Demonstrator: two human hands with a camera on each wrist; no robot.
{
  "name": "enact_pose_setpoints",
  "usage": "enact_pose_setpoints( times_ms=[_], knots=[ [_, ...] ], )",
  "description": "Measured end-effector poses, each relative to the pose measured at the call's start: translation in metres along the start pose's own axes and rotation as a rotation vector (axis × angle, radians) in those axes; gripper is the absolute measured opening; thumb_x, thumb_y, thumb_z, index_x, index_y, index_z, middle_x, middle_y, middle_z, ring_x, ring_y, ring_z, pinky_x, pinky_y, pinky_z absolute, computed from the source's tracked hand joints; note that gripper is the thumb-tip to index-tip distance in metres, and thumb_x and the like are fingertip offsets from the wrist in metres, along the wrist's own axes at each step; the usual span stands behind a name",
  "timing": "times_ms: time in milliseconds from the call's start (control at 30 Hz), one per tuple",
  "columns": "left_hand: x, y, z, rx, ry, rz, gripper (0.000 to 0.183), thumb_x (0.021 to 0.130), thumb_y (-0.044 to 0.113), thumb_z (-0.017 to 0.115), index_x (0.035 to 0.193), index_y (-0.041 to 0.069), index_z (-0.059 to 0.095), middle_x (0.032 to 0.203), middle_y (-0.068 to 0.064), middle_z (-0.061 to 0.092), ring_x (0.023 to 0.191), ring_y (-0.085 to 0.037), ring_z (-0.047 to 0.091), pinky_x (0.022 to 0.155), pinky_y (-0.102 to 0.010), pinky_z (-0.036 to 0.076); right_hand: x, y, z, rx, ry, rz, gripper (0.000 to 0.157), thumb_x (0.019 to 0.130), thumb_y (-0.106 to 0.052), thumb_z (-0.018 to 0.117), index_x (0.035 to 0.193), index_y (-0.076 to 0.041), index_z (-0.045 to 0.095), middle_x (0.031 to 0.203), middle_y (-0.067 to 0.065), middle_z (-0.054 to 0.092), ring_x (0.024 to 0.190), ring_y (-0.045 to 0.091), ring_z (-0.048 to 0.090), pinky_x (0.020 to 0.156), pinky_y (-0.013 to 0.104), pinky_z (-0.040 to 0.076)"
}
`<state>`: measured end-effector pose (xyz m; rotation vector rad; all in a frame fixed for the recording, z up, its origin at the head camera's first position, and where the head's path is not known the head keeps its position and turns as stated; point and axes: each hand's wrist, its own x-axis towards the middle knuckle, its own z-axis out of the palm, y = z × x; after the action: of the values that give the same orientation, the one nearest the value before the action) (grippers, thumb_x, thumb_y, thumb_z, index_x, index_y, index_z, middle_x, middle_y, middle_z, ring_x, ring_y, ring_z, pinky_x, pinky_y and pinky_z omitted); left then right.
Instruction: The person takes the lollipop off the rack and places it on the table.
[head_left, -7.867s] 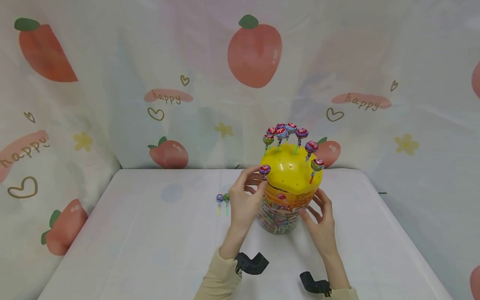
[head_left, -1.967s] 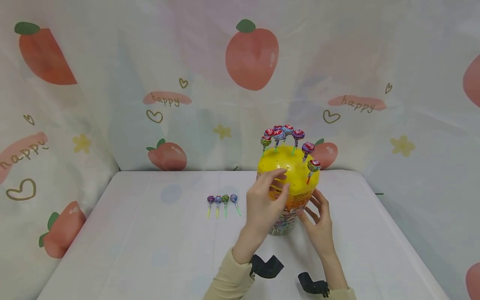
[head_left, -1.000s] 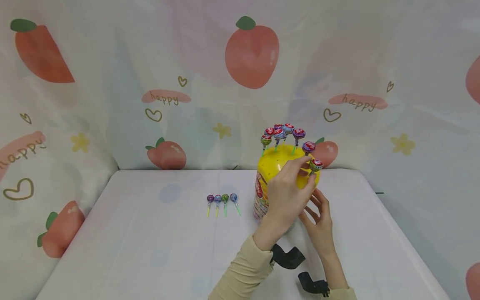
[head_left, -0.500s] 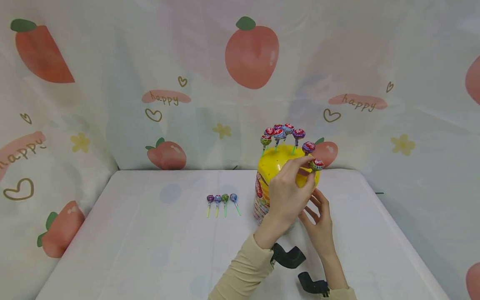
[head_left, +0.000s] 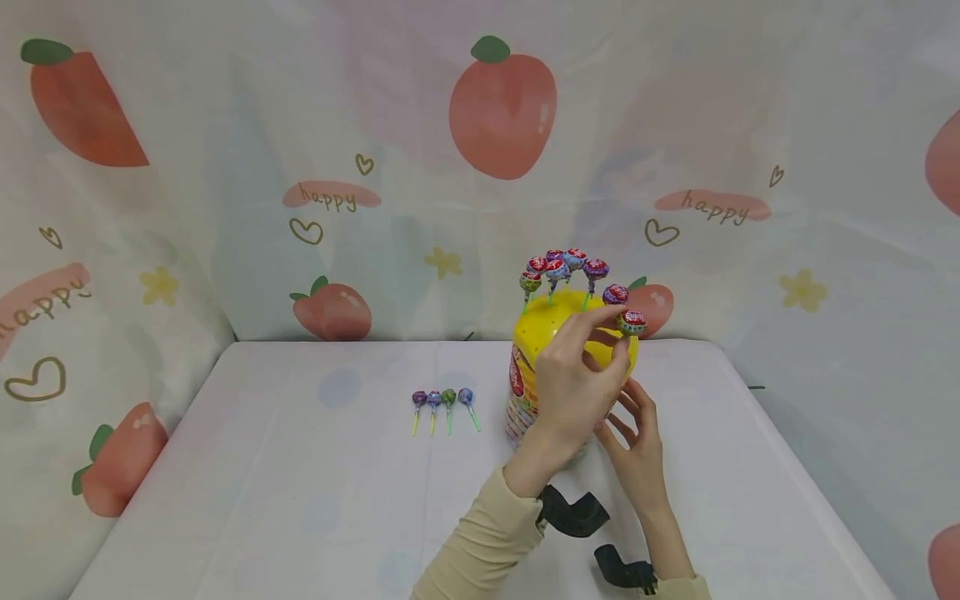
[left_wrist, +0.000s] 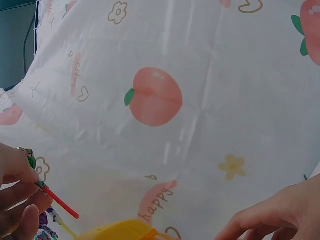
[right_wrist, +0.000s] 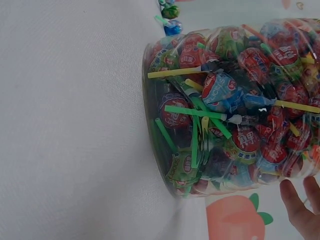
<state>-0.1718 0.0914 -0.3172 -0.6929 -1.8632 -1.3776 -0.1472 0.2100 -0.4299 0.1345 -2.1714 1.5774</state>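
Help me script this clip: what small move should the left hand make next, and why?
Probably carry the green-and-red-wrapped round lollipop toward the four wrapped lollipops lying in a row: the left hand pinches it, and its red stick looks clear of the domed yellow plastic lid.

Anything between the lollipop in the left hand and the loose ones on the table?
Yes: the jar, with its yellow lid, stands between the held lollipop in the left hand and the four loose lollipops. A route over the lid's near side looks likeliest; the standing lollipops are mostly towards the back.
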Motion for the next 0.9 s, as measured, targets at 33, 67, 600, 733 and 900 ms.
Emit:
enact_pose_setpoints(
  times_ms=[33, 67, 600, 733, 900],
  knots=[
    [0.000, 0.001, -0.001, -0.011, 0.000, -0.004, 0.030, 0.085, 0.012, 0.061, 0.114, 0.014, 0.058, 0.099, 0.000, 0.066, 0.081, -0.004, 0.062, 0.060, -0.003, 0.043, 0.000, 0.002, 0.000, 0.004, -0.001, 0.000, 0.071, 0.080, 0.006, 0.061, 0.141, -0.008, 0.028, 0.137, 0.005, 0.037, 0.119, -0.002, 0.038, 0.092, 0.009, 0.041],
    [-0.001, 0.001, -0.003, -0.020, 0.001, -0.009, 0.030, 0.085, 0.012, 0.061, 0.114, 0.013, 0.058, 0.099, 0.000, 0.066, 0.081, -0.005, 0.062, 0.060, -0.004, 0.043, 0.001, 0.005, 0.000, 0.007, -0.002, 0.000, 0.071, 0.080, 0.006, 0.061, 0.141, -0.009, 0.028, 0.137, 0.005, 0.037, 0.120, -0.002, 0.038, 0.092, 0.009, 0.041],
    [-0.025, -0.007, -0.026, -0.071, 0.045, -0.089, 0.032, 0.082, 0.013, 0.065, 0.114, 0.013, 0.058, 0.099, -0.004, 0.067, 0.076, -0.010, 0.064, 0.058, -0.012, 0.049, 0.001, 0.012, -0.001, -0.042, -0.006, 0.083, 0.072, 0.082, -0.004, 0.063, 0.142, -0.018, 0.025, 0.141, 0.002, 0.035, 0.122, -0.001, 0.037, 0.093, 0.009, 0.040],
    [-0.031, -0.012, -0.032, -0.072, 0.045, -0.096, 0.034, 0.081, 0.011, 0.066, 0.114, 0.013, 0.057, 0.098, -0.004, 0.067, 0.075, -0.012, 0.063, 0.058, -0.015, 0.050, -0.001, -0.001, 0.000, -0.058, -0.003, 0.100, 0.070, 0.083, -0.005, 0.062, 0.142, -0.015, 0.025, 0.141, 0.005, 0.035, 0.122, -0.001, 0.036, 0.094, 0.011, 0.040],
    [-0.037, -0.020, -0.038, -0.035, 0.059, -0.082, 0.032, 0.082, 0.011, 0.065, 0.113, 0.012, 0.058, 0.094, -0.005, 0.067, 0.071, -0.010, 0.062, 0.056, -0.013, 0.048, -0.001, -0.002, 0.001, -0.054, -0.005, 0.091, 0.071, 0.082, -0.003, 0.062, 0.142, -0.014, 0.025, 0.141, 0.005, 0.035, 0.121, -0.003, 0.036, 0.094, 0.011, 0.040]
  ],
)
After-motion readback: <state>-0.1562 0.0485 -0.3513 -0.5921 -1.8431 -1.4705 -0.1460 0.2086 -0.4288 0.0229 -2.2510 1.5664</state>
